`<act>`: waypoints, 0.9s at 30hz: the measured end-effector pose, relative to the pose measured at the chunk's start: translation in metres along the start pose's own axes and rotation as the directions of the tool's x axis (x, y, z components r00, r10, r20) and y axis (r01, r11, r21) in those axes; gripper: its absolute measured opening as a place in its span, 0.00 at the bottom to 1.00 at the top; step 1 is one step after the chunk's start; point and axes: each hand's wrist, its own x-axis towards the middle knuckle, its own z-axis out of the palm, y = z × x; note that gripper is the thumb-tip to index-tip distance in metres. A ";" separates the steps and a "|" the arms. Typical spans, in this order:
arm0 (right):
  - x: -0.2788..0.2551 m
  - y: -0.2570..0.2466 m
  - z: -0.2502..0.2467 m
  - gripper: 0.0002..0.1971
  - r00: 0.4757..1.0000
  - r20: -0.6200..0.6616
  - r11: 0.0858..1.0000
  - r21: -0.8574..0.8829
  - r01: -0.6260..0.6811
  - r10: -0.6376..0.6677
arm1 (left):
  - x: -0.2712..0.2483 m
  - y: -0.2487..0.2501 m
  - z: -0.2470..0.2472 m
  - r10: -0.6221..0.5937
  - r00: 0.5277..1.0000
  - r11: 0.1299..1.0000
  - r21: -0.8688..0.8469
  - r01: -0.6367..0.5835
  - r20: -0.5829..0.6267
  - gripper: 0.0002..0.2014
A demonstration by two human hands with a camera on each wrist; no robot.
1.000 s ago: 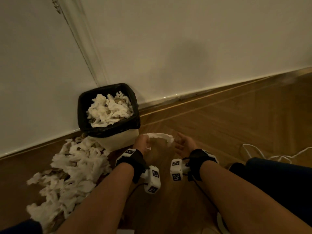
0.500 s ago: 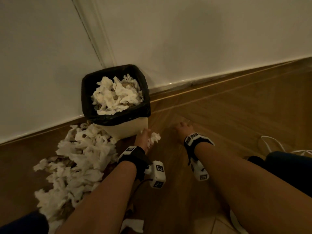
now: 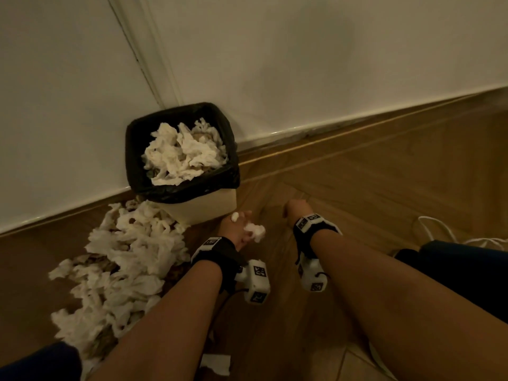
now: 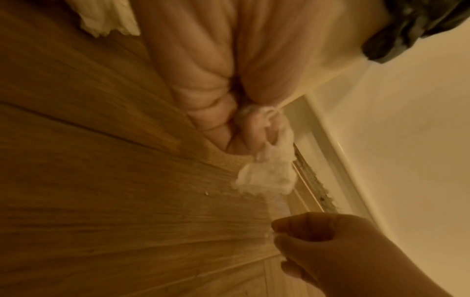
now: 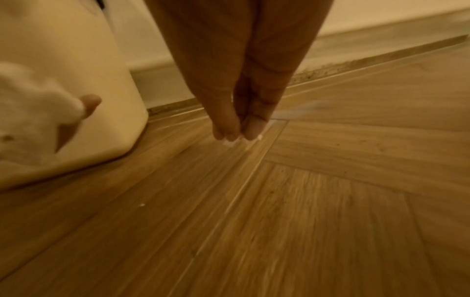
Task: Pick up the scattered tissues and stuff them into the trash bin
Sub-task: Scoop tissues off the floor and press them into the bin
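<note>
White tissue wad (image 3: 254,231) gripped in left hand (image 3: 237,229) — right hand (image 3: 295,211) pinching scrap, beside trash bin (image 3: 203,204)

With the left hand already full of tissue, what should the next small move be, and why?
Probably lift the left hand up over the trash bin and push its tissue wad in. The wad is already gripped, and the bin stands right beside that hand. The right hand only pinches at a tiny scrap on the floor.

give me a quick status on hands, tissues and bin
Left hand grips a tissue wad beside the bin. Right hand pinches a tiny scrap off the floor. Bin heaped; big pile left of it. Nothing blocking.
</note>
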 end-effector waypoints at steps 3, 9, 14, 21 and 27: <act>-0.018 0.002 -0.013 0.16 0.999 -0.050 0.999 0.034 -0.007 0.009 | -0.018 0.010 -0.003 0.005 0.999 0.999 0.039 -0.007 0.037 0.15; -0.057 0.007 -0.048 0.14 0.995 -0.097 0.963 0.270 0.001 0.026 | -0.060 0.034 -0.006 0.054 0.993 0.954 0.287 -0.083 0.107 0.23; -0.097 -0.005 -0.088 0.11 0.972 -0.237 0.930 0.359 0.079 0.008 | -0.107 0.058 -0.006 0.134 0.985 0.989 -0.080 -0.126 0.110 0.14; -0.150 -0.041 -0.141 0.07 0.916 -0.394 0.809 0.513 0.288 -0.076 | -0.160 0.111 -0.029 0.378 0.918 0.906 0.158 -0.394 0.122 0.11; -0.171 -0.075 -0.163 0.05 0.870 -0.482 0.755 0.533 0.383 -0.101 | -0.176 0.149 -0.052 0.528 0.849 0.794 0.373 -0.479 -0.034 0.24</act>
